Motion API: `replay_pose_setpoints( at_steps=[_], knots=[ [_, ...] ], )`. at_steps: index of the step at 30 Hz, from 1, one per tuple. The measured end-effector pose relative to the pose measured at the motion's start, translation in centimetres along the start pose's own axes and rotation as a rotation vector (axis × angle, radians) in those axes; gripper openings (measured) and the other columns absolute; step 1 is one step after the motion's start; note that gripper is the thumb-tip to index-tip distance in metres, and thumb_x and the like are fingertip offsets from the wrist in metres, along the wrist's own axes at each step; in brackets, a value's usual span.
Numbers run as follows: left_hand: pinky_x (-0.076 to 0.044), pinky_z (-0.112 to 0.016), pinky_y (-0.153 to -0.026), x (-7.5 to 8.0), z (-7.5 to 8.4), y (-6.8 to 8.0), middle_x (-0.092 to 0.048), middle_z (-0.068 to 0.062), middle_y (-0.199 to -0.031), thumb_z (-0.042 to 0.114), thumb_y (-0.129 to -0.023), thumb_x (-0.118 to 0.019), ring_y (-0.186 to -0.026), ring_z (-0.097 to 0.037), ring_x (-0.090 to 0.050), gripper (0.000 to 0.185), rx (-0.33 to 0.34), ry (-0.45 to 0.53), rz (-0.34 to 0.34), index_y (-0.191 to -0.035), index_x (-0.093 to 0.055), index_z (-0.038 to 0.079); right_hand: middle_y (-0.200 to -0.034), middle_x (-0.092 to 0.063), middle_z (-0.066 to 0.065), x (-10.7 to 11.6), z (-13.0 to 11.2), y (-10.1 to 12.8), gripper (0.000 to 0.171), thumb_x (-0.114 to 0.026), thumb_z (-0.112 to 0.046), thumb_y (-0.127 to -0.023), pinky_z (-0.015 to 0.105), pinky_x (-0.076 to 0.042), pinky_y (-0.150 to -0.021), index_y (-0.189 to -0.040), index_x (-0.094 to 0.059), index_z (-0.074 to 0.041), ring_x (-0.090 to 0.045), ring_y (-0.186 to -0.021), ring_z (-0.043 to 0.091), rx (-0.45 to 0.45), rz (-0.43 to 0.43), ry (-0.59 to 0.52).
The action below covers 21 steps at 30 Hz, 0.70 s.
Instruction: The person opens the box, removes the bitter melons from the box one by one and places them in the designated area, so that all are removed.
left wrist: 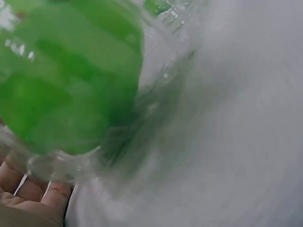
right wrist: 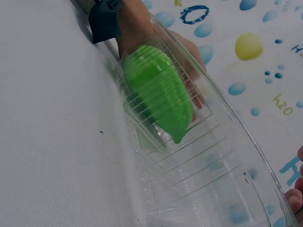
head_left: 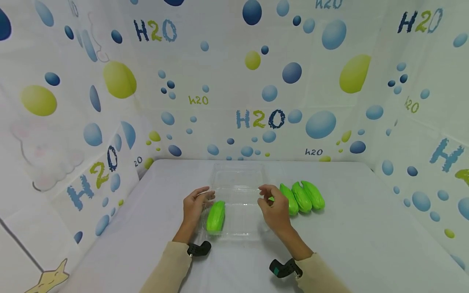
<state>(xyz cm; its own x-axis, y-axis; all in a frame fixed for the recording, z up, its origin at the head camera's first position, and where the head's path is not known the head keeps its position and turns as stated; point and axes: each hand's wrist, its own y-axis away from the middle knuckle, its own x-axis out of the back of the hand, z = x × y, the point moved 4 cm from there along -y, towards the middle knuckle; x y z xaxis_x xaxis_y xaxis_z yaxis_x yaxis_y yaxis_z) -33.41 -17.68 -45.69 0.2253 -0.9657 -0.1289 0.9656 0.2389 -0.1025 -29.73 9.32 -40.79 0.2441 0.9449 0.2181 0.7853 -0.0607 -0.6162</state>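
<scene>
A clear plastic clamshell box (head_left: 242, 219) stands with its lid (head_left: 238, 177) folded back. In its left side lies one bright green, ridged, elongated vegetable (head_left: 216, 216). My left hand (head_left: 194, 207) holds the box's left edge by thumb and fingers; in the left wrist view its fingers (left wrist: 57, 194) show behind the clear wall. My right hand (head_left: 275, 207) is at the opposite edge, thumb and fingertips pinching near the rim; the right wrist view shows only some fingertips (right wrist: 294, 201) there. Beside the right hand lie several matching green vegetables (head_left: 302, 197), one partly hidden by it.
A white cloth covers the table (head_left: 348, 244). Behind and at both sides hang white sheets (head_left: 220, 73) printed with blue and green drops. Each wrist carries a black camera band (head_left: 199, 248).
</scene>
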Motion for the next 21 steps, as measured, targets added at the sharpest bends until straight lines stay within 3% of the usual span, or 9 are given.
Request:
replay_pose_setpoints(
  at_steps=[4,10,21],
  knots=[
    [-0.063,-0.035,-0.085,-0.1,-0.2,0.1,-0.073,-0.024,-0.114,0.009,-0.1,-0.059,-0.098,-0.028,-0.075,0.033,-0.022,-0.006,0.015,-0.127,-0.064,-0.007,-0.092,-0.066,0.002,-0.2,-0.3,-0.2,0.029,-0.065,0.005,-0.081,0.022,-0.052,-0.058,-0.108,-0.07,-0.006,-0.057,-0.075,0.015,0.026,-0.045,0.061],
    [-0.064,-0.034,-0.082,0.0,-0.2,0.2,-0.075,-0.021,-0.109,0.01,-0.098,-0.06,-0.096,-0.027,-0.075,0.033,-0.036,-0.03,0.026,-0.126,-0.065,-0.006,-0.096,-0.067,0.001,-1.0,-0.9,-0.1,0.029,-0.068,0.0,-0.084,0.024,-0.054,-0.06,-0.111,-0.07,-0.008,-0.058,-0.077,0.013,0.033,-0.189,0.139],
    [-0.061,-0.041,-0.09,-0.2,-0.2,0.2,-0.071,-0.025,-0.117,0.009,-0.1,-0.057,-0.104,-0.033,-0.073,0.034,-0.052,-0.01,0.001,-0.129,-0.062,-0.008,-0.113,-0.068,0.009,-3.9,-2.2,-0.7,0.036,-0.067,-0.014,-0.091,0.032,-0.057,-0.075,-0.125,-0.064,-0.004,-0.063,-0.086,0.015,-0.118,-0.484,0.225]
  ],
)
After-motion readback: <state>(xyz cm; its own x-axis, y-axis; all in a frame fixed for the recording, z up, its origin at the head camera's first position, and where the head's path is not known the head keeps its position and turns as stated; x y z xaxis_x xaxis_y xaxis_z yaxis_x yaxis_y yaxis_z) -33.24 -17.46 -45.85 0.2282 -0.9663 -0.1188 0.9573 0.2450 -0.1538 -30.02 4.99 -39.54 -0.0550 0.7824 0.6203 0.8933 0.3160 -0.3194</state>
